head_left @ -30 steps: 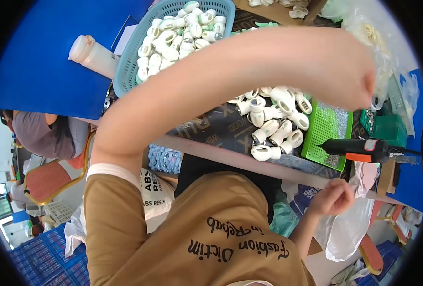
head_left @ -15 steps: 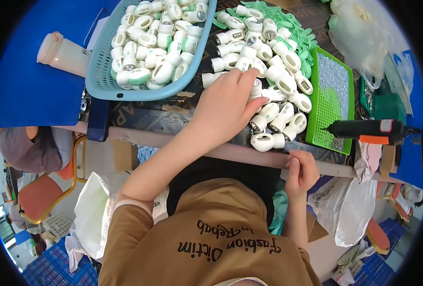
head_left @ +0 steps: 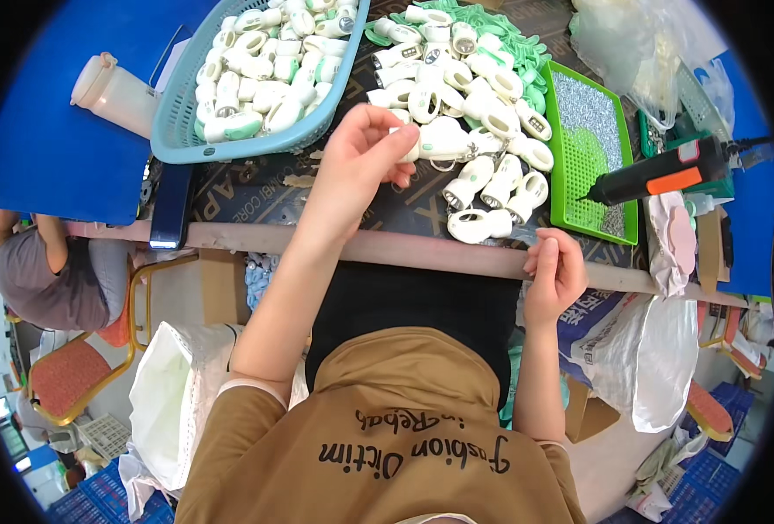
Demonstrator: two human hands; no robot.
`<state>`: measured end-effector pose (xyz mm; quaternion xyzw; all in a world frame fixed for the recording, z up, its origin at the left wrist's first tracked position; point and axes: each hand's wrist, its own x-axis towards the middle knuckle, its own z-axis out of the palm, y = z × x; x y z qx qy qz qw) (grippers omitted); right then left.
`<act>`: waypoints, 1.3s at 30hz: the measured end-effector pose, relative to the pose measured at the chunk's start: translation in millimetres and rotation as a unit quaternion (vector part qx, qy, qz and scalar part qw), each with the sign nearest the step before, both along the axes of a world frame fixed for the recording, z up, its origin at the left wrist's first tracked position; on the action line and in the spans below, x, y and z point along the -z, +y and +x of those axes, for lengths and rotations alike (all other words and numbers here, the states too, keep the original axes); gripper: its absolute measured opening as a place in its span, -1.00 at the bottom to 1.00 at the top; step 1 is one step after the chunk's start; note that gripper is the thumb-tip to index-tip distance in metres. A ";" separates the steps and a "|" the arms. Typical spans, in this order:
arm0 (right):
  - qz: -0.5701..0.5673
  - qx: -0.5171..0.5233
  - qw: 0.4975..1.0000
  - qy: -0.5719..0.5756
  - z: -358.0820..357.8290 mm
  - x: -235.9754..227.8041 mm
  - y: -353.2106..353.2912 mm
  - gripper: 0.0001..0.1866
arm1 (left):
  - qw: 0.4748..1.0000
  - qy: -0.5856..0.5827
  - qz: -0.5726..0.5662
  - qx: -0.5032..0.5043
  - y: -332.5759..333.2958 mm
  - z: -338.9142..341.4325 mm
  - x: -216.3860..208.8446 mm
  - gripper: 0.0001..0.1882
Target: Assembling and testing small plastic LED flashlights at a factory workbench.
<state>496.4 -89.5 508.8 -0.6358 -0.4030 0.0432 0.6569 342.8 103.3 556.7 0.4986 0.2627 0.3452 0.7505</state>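
Observation:
My left hand (head_left: 365,162) is closed on one end of a small white flashlight (head_left: 442,140), which lies sideways with a thin metal ring hanging below it. Just right of and beyond it spreads a pile of similar white flashlights (head_left: 496,113), some showing silvery lens ends. Several more flashlights (head_left: 502,188) lie nearer the table's front edge. My right hand (head_left: 557,272) is at that edge with its fingers curled and thumb against the forefinger. Whatever may be between those fingertips is hidden.
A blue basket (head_left: 221,155) full of white and green flashlights stands at left. Green plastic strips (head_left: 526,48) lie behind the pile. Right of it are a green tray (head_left: 564,188) of small metal parts and a black electric screwdriver (head_left: 657,173). A phone (head_left: 170,205) rests near the front edge.
My left hand has drawn back from the pile toward the left, now with a flashlight in its fingers. My right hand stays curled at the table edge. The view has shifted slightly.

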 end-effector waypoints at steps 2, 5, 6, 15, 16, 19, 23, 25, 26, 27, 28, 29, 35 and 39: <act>0.000 0.001 1.000 -0.001 0.2 1.9 0.6 -0.88 | 0.999 -0.008 -0.026 0.017 -12.8 -8.7 4.6 -0.77; -0.017 -0.010 1.000 0.023 -0.4 -2.4 1.2 -0.90 | 0.999 -0.016 -0.022 0.031 -25.8 -19.5 13.5 -0.75; -0.040 -0.014 0.999 -0.024 0.0 -3.4 1.9 -0.91 | 1.000 -0.011 -0.003 0.014 -29.2 -22.8 13.9 -0.74; -0.188 -0.154 0.863 -0.443 -6.7 -41.2 42.8 -0.69 | 0.998 -0.004 0.067 0.003 -40.3 -64.5 10.8 -0.73; -0.215 -0.178 0.860 -0.427 -2.7 -41.9 50.2 -0.69 | 0.997 -0.009 0.081 0.001 -43.0 -65.6 7.2 -0.73; -0.197 -0.198 0.858 -0.431 16.4 -36.7 76.7 -0.69 | 0.989 0.001 0.148 0.010 -45.6 -65.0 -1.0 -0.70; -0.170 -0.126 0.893 -0.397 15.4 -49.5 93.9 -0.71 | 0.976 0.021 0.215 -0.004 -51.5 -58.6 1.3 -0.64; -0.173 -0.111 0.941 -0.269 1.9 -58.5 74.7 -0.82 | 0.975 0.015 0.217 -0.046 -56.6 -52.5 7.1 -0.60; -0.190 -0.116 0.959 -0.173 -6.9 -60.2 61.1 -0.88 | 0.968 0.016 0.240 -0.065 -58.8 -47.9 8.3 -0.59; -0.161 -0.141 0.970 -0.117 -14.3 -56.4 50.2 -0.85 | 0.944 0.051 0.308 -0.108 -64.2 -39.8 6.6 -0.62; -0.219 -0.195 0.954 0.065 -27.0 -58.0 37.8 -0.77 | 0.896 0.111 0.409 -0.134 -68.2 -34.1 8.4 -0.62; -0.176 -0.248 0.937 0.172 -36.5 -51.7 31.0 -0.65 | 0.829 0.139 0.526 -0.131 -71.4 -28.8 3.7 -0.61; -0.125 -0.354 0.854 0.359 -27.9 -59.2 18.7 -0.52 | 0.847 0.034 0.531 0.007 -94.6 -11.0 9.7 -0.51; -0.166 -0.356 0.889 0.233 -19.4 -60.3 9.9 -0.46 | 0.804 0.075 0.590 -0.018 -72.2 -26.9 -2.3 -0.36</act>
